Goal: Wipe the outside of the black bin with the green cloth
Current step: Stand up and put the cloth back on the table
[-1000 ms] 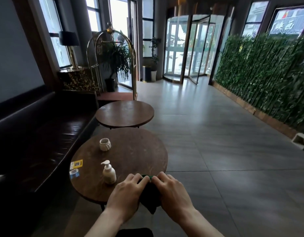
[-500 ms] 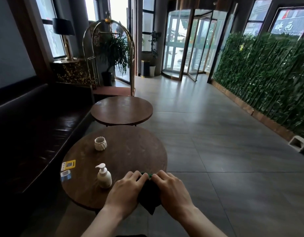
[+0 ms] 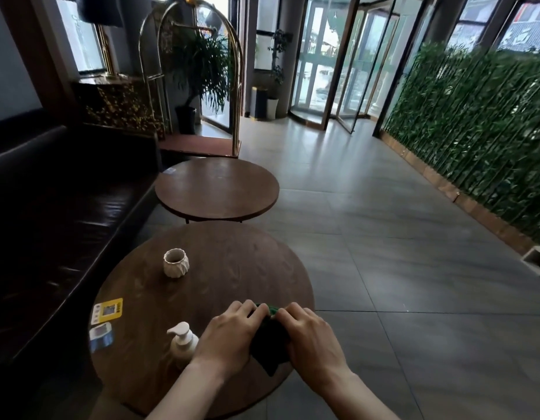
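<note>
Both hands (image 3: 271, 338) around green cloth (image 3: 268, 341)

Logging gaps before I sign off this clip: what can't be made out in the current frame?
- Black bin: nowhere in the head view.
- Green cloth: mostly covered by the left hand and right hand; its full shape is hidden.
- Cards at the near table's left edge: print too small to read.
- Sofa: too dark for detail.

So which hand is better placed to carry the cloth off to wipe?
Neither clearly: left hand and right hand both grip the green cloth alike. No black bin is in view.
</note>
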{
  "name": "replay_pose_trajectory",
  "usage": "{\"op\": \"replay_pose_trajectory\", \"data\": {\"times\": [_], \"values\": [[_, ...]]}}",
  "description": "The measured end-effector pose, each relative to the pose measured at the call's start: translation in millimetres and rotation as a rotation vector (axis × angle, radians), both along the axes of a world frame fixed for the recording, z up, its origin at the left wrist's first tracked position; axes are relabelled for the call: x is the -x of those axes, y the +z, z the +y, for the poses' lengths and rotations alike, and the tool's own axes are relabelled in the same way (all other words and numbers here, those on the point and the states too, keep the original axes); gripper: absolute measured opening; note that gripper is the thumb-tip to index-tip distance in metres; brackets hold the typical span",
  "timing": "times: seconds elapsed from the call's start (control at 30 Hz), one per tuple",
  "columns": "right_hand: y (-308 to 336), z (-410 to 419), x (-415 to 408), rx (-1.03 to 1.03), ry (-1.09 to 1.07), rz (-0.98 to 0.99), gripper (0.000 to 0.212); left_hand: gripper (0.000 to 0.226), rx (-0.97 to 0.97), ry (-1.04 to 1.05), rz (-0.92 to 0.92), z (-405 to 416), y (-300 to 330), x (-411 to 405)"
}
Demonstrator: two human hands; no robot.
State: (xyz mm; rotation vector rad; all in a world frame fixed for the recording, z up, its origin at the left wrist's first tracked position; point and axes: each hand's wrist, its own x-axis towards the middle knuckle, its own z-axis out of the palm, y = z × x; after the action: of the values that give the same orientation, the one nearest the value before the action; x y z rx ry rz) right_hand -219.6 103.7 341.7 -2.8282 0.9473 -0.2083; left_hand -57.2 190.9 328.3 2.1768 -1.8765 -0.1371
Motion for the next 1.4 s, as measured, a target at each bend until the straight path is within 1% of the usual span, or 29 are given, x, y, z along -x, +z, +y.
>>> {"op": "replay_pose_trajectory", "data": {"times": [0.2,0.33,0.5,0.67,0.93,1.1,1.2,1.27,1.33,1.4], "values": [[-40,-64,-25,-0.066,0.017,0.044,0.033,0.056,-0.052,0.023,0.044,-60,-43,-22],[-81,-129,-43,-0.126,0.076,0.066,0.032,0.059,-0.106,0.081,0.057,-111,-84,-33],[-141,-210,-62,-0.202,0.145,0.097,0.040,0.058,-0.179,0.166,0.061,-183,-132,-43],[-197,-267,-78,-0.251,0.213,0.112,0.046,0.064,-0.235,0.219,0.034,-232,-179,-48],[-275,-305,-94,-0.318,0.245,0.094,0.046,0.060,-0.319,0.290,0.065,-272,-249,-59],[-313,-309,-97,-0.367,0.250,0.092,0.045,0.055,-0.331,0.304,0.083,-278,-283,-63],[-334,-310,-96,-0.353,0.256,0.099,0.044,0.054,-0.359,0.330,0.076,-277,-301,-63],[-347,-309,-95,-0.352,0.264,0.106,0.050,0.058,-0.391,0.355,0.068,-273,-312,-62],[-358,-306,-91,-0.364,0.278,0.111,0.063,0.067,-0.412,0.367,0.086,-268,-320,-63],[-367,-303,-86,-0.375,0.297,0.115,0.073,0.077,-0.443,0.335,0.101,-262,-327,-66]]}}
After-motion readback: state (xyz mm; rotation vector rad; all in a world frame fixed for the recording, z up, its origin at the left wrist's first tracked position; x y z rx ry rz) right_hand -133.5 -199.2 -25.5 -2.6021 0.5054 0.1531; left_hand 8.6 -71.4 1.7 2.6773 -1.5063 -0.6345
